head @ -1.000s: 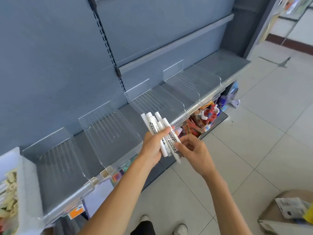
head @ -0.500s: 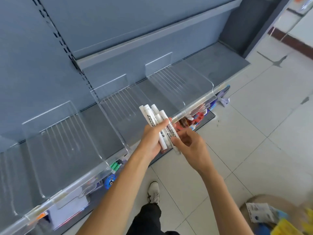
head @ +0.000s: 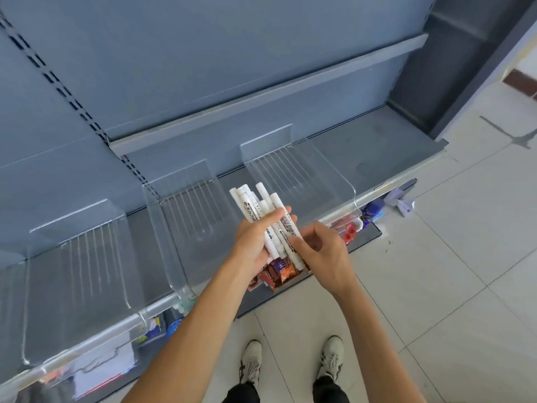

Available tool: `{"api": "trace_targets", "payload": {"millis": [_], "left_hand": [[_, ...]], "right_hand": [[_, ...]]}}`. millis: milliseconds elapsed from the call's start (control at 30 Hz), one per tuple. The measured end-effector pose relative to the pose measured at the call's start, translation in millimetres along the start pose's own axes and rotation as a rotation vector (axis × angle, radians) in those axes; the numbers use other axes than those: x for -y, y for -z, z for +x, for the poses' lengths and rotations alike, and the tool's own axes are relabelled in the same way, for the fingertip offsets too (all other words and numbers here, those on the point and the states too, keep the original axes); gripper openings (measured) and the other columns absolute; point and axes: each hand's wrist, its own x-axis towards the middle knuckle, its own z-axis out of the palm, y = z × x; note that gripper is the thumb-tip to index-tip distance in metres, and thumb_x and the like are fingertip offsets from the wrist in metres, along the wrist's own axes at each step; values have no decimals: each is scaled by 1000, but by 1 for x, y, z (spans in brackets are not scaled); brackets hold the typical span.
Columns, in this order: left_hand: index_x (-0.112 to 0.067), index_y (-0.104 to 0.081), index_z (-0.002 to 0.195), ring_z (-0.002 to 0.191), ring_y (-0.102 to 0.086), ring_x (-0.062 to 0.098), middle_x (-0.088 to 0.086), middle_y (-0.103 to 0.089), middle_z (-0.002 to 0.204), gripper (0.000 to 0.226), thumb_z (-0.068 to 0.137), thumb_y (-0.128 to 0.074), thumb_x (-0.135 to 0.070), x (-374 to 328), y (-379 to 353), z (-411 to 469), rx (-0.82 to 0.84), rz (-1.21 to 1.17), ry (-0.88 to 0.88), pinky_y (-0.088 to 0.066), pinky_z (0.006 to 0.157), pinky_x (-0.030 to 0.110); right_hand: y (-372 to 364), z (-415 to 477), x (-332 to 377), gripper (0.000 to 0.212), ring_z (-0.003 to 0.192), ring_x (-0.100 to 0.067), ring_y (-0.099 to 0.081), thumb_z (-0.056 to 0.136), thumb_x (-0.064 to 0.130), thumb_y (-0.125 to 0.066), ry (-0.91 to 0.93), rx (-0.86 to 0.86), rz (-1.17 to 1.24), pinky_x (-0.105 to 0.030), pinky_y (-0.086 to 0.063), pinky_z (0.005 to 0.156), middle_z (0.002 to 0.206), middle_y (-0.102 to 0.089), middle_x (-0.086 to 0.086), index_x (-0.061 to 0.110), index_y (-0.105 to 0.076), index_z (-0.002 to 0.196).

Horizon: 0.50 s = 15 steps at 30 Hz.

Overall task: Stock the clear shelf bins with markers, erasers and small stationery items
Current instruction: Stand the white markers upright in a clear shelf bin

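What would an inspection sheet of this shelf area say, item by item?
Surface: grey shelf, bare at its right end.
Job's things: clear bins, empty; white markers in a bundle before them.
Clutter: packaged goods below the shelf.
Grippers: left hand grips the markers; right hand pinches one at its lower end.
Cables: nothing seen.
Surroundings: tiled floor, grey back panel, white shoes.
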Motion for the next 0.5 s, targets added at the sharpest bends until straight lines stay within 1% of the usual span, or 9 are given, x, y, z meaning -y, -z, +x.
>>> {"api": "trace_targets", "payload": {"millis": [67,133,167,267,333,400,500], "left_hand": [[-3,-67,109,89,-73,30,19,-74,98,19,91,-64,-7,5,-16,0,-53,-25,-16,-61,75,41],[-5,-66,107,89,-73,31,20,-74,99,16,91,-64,-7,9,-34,1,-98,-56,-39,-59,78,45],[-5,-66,106,89,-73,31,21,-74,100,15,91,-64,-7,10,-43,2,-115,-62,-54,-59,78,45],[-5,-66,107,88,-74,29,19,-75,99,16,91,-65,-7,12,-61,7,-166,-72,-96,-61,68,39],[-5,-66,108,87,-75,27,18,-75,97,18,91,-65,-7,14,-68,9,-196,-93,-114,-60,63,36],[-3,-66,110,87,-75,28,19,-75,96,20,91,-65,-6,13,-72,14,-221,-122,-125,-60,62,35],[-2,-66,111,88,-75,27,19,-75,96,21,90,-66,-4,5,-71,27,-268,-142,-154,-60,66,36]], "right_hand": [[17,10,-5,12,67,-5,-67,92,22,-68,11,66,-7,-18,-51,59,74,-71,9,21,-63,81],[37,21,-7,13,65,-1,-65,92,21,-68,40,136,0,-15,-48,58,71,-70,14,21,-63,80],[46,28,-6,13,65,-1,-65,92,20,-67,56,171,8,-15,-48,59,71,-70,14,20,-63,79],[66,45,-8,11,70,-8,-69,92,22,-68,91,252,25,-22,-54,63,76,-72,6,18,-63,82],[72,53,-11,10,73,-11,-70,92,23,-68,95,295,20,-26,-57,66,79,-73,5,17,-64,85],[75,63,-12,11,73,-8,-69,92,25,-68,93,330,3,-24,-57,66,80,-73,7,17,-64,85],[71,85,-7,11,70,-1,-66,91,25,-68,116,378,-42,-14,-50,62,76,-70,16,17,-64,84]]}}
